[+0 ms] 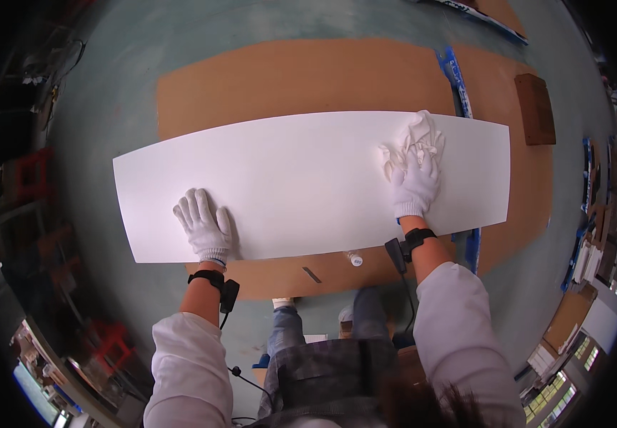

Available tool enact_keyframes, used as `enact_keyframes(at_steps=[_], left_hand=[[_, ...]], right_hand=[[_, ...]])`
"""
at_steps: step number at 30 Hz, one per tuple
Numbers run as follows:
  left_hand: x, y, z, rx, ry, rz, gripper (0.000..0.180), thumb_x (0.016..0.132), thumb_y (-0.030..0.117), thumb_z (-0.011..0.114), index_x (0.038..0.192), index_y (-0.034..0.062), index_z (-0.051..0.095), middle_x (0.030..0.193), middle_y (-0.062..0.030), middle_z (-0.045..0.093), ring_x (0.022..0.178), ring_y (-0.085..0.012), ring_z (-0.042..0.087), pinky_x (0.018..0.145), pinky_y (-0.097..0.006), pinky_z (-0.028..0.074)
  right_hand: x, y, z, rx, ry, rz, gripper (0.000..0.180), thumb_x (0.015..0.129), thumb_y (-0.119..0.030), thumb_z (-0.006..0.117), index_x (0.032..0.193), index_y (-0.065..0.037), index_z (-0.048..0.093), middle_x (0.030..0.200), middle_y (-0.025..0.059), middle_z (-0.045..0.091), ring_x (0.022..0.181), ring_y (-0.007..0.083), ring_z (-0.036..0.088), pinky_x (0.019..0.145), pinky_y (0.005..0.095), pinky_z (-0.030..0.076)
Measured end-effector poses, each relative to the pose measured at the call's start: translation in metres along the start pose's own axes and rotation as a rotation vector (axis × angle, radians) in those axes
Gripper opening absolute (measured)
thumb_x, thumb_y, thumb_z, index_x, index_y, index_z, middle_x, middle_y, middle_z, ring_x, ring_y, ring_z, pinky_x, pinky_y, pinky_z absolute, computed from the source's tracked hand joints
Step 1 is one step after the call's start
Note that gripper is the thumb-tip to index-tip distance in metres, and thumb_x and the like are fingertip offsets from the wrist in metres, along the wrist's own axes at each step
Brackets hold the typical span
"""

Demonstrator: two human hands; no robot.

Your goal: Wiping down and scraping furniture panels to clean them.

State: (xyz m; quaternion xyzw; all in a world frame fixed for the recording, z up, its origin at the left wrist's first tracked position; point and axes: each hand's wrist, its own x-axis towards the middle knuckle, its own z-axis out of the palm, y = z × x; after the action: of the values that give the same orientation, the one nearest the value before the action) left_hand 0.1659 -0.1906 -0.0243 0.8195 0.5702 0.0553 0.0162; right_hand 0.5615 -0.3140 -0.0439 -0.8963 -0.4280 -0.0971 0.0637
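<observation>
Across the middle of the view, a long white panel (301, 185) with gently curved long edges lies flat over brown sheets (308, 78), its left end reaching past them above the green floor (101, 128). Near the panel's lower edge, toward its left end, the left hand (204, 225), in a white knitted glove, rests palm down with fingers extended, holding nothing. Toward the right end, the right hand (417, 184), gloved likewise, lies over a crumpled white cloth (422, 132) on the panel; its fingers are spread over the bunched folds, and whether they grip the fabric or only press on it I cannot tell. Each wrist wears a black strap (207, 277) with a small dark device. Just below the panel's lower edge sit a small container with a white cap (356, 261) and, to its left, a thin dark strip (311, 274). A blue-and-white strip (457, 80) runs under the panel, showing on both sides of it. Beyond the upper right corner rests a brown block (535, 109).
</observation>
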Motion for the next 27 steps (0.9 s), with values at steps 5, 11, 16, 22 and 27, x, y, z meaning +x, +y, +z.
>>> enact_keyframes(at_steps=[5, 11, 16, 22, 27], left_hand=[[0.001, -0.003, 0.0, 0.046, 0.101, 0.051, 0.051, 0.087, 0.023, 0.05, 0.13, -0.0029, 0.041, 0.134, -0.0236, 0.041, 0.126, -0.0411, 0.035, 0.111, -0.055, 0.02], [-0.001, 0.002, 0.002, 0.013, 0.111, 0.041, 0.048, 0.087, 0.021, 0.049, 0.128, -0.0023, 0.044, 0.132, -0.0226, 0.044, 0.123, -0.0408, 0.038, 0.109, -0.054, 0.023], [0.004, 0.008, -0.001, -0.032, 0.093, 0.039, 0.049, 0.087, 0.021, 0.049, 0.13, -0.0018, 0.043, 0.134, -0.0229, 0.043, 0.125, -0.0414, 0.037, 0.11, -0.053, 0.023], [0.003, -0.008, -0.009, -0.055, 0.16, 0.049, 0.045, 0.082, 0.019, 0.052, 0.122, -0.001, 0.046, 0.126, -0.0209, 0.047, 0.116, -0.039, 0.043, 0.105, -0.055, 0.027], [0.011, 0.0, -0.012, -0.119, 0.156, 0.066, 0.043, 0.077, 0.018, 0.053, 0.115, -0.0019, 0.048, 0.118, -0.0199, 0.048, 0.109, -0.0381, 0.044, 0.102, -0.053, 0.03]], right_hand=[[0.0, -0.017, 0.001, 0.064, 0.041, 0.015, 0.043, 0.075, -0.032, 0.062, 0.115, -0.016, 0.062, 0.126, 0.0131, 0.052, 0.118, 0.037, 0.045, 0.099, 0.0481, 0.04], [-0.018, -0.18, -0.038, 0.476, -0.213, -0.778, 0.035, 0.075, -0.036, 0.063, 0.105, -0.018, 0.064, 0.114, 0.0086, 0.055, 0.109, 0.0313, 0.048, 0.097, 0.0527, 0.038], [0.023, -0.193, 0.0, 0.342, 0.027, -0.668, 0.034, 0.079, -0.035, 0.058, 0.107, -0.016, 0.063, 0.116, 0.0084, 0.055, 0.112, 0.0303, 0.049, 0.093, 0.0494, 0.04], [0.09, 0.009, 0.009, -0.09, -0.091, -0.176, 0.04, 0.087, -0.039, 0.053, 0.119, -0.017, 0.06, 0.126, 0.006, 0.054, 0.116, 0.0273, 0.051, 0.097, 0.0406, 0.042], [0.086, -0.025, 0.024, -0.309, -0.125, -0.048, 0.042, 0.087, -0.04, 0.054, 0.121, -0.017, 0.059, 0.123, 0.0087, 0.055, 0.111, 0.0276, 0.053, 0.098, 0.0414, 0.041]])
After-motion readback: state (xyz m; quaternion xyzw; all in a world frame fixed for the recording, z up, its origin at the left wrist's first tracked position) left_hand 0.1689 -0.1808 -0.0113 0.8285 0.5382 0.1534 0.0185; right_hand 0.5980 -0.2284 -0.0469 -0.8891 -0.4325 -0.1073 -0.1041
